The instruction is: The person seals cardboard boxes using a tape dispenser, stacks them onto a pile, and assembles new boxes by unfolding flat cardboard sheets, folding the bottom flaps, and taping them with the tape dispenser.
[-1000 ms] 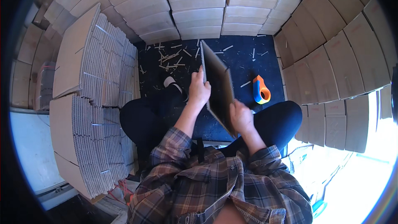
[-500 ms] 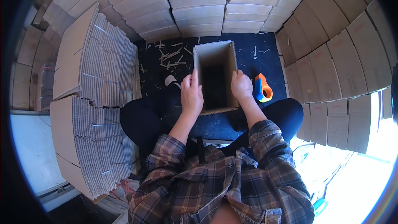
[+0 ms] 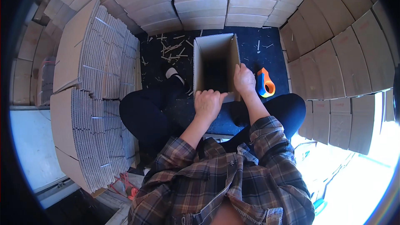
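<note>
A tall, narrow cardboard box (image 3: 214,45) stands upright between my legs, its top open and its inside dark toward the bottom. My left hand (image 3: 208,103) is closed over the box's near edge by the left corner, fingers over the rim and thumb pointing right. Along the right wall, my right hand (image 3: 245,80) grips the rim with curled fingers. An orange and blue tape dispenser (image 3: 266,83) lies on the floor just right of the box, touched by neither hand.
Bundled flat cardboard sheets (image 3: 98,54) are piled high at my left. Walls of closed cartons (image 3: 200,0) rise at the back and right. Paper scraps (image 3: 173,49) litter the dark floor (image 3: 160,77) beyond my foot. Pinkish-red strapping (image 3: 125,185) lies at the lower left.
My left hand has moved from the box's left wall to its near edge. My right hand stays on the right wall. The whole view has shifted slightly.
</note>
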A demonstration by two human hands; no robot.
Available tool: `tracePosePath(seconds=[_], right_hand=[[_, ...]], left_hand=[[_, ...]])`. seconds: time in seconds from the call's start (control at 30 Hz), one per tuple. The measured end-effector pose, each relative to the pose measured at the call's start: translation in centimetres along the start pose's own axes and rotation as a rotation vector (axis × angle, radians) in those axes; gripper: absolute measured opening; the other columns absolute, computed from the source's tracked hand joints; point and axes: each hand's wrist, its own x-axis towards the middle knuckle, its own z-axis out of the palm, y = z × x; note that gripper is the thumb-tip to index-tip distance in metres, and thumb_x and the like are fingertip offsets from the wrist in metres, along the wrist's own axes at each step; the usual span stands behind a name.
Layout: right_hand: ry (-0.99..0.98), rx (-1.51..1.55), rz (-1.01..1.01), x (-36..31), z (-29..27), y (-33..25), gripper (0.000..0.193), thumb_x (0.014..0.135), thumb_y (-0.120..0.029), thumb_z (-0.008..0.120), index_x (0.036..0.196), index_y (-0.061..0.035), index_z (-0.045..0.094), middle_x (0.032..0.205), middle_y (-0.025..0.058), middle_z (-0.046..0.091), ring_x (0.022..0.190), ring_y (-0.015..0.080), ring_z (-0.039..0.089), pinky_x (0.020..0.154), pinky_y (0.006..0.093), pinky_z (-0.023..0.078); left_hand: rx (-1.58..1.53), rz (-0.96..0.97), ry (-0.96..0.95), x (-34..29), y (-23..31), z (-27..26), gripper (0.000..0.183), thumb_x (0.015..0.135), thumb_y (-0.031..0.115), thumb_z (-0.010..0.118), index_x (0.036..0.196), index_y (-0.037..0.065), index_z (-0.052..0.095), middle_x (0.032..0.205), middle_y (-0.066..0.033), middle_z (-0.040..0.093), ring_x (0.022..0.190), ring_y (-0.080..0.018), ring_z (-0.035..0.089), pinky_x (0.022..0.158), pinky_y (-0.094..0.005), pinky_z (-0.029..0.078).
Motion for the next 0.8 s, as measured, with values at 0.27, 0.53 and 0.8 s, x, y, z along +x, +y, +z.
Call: tracePosePath(seconds=[0.27,0.53,0.8], right_hand=[[-0.1,-0.034,-0.028,-0.3,-1.0,-0.9,0.037,0.095,-0.025,0.044,0.127,-0.0062,0.05,0.111,0.0228,0.062,0.1,0.0391,0.061,0.084,0.0488,0.049],[0.241,-0.622,-0.768,5.9,-1.2,-4.0,0.066,0.089,-0.011,0.045,0.15,-0.0175,0.021,0.155,0.0032,0.023,0.143,0.0257,0.022,0.108,0.0562,0.026],[0.154,-0.346,-1.039,8.2,-0.1,-4.6,0.047,0.081,-0.009,0.052,0.127,-0.0129,0.053,0.126,0.0041,0.057,0.12,0.0209,0.05,0.103,0.0409,0.035]], left_hand=[[0.191,-0.24,-0.206,3.9,-2.1,6.7,0.048,0.091,0.045,0.051,0.071,0.007,0.074,0.072,-0.0133,0.068,0.08,-0.0286,0.062,0.091,-0.0406,0.035],[0.084,-0.237,-0.214,2.9,-2.3,9.3,0.054,0.092,0.046,0.047,0.07,0.004,0.074,0.072,-0.0162,0.068,0.085,-0.0332,0.062,0.1,-0.0479,0.03],[0.087,-0.214,-0.18,2.9,-2.9,8.3,0.054,0.09,0.046,0.049,0.066,0.004,0.073,0.069,-0.0155,0.067,0.085,-0.033,0.06,0.101,-0.0486,0.029]])
